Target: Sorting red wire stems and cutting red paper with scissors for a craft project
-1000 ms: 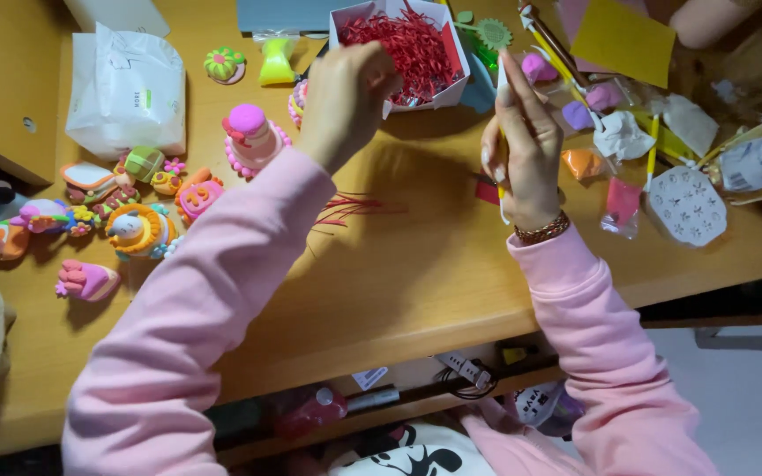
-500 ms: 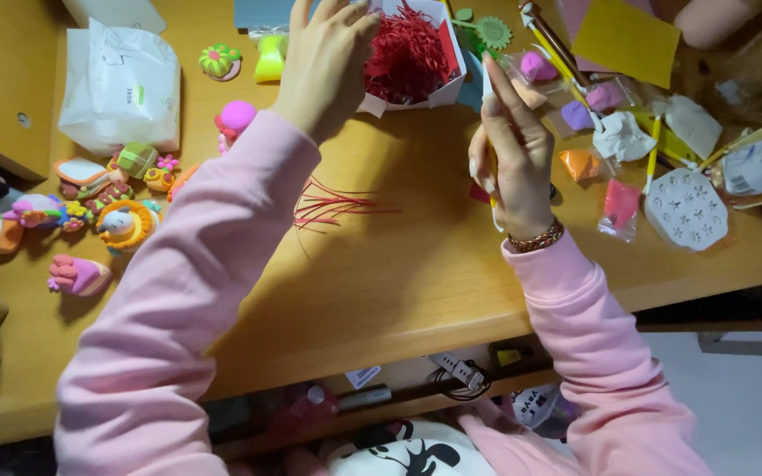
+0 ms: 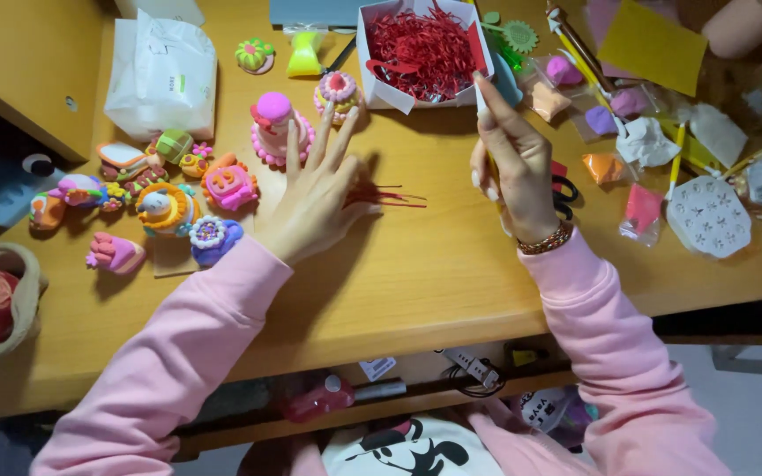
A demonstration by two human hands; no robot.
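Observation:
My left hand (image 3: 315,189) lies flat and open on the wooden desk (image 3: 434,273), fingers spread, resting on a few loose red paper strips (image 3: 394,196). Just beyond its fingertips stand a pink clay figure (image 3: 272,123) and a small clay cake (image 3: 338,90). My right hand (image 3: 513,167) is raised beside the white box of red shredded paper (image 3: 421,48) and is closed on a thin stick tool (image 3: 480,95) that points upward.
Many small colourful clay figures (image 3: 165,189) crowd the left of the desk beside a white tissue pack (image 3: 162,75). Clay lumps in plastic bags, a white patterned mould (image 3: 707,216), yellow paper (image 3: 654,44) and tools lie at the right. Black scissors (image 3: 562,196) sit behind my right wrist.
My left hand came back from the box of red shreds and dropped flat onto the desk over the red strips. My right hand stayed about where it was.

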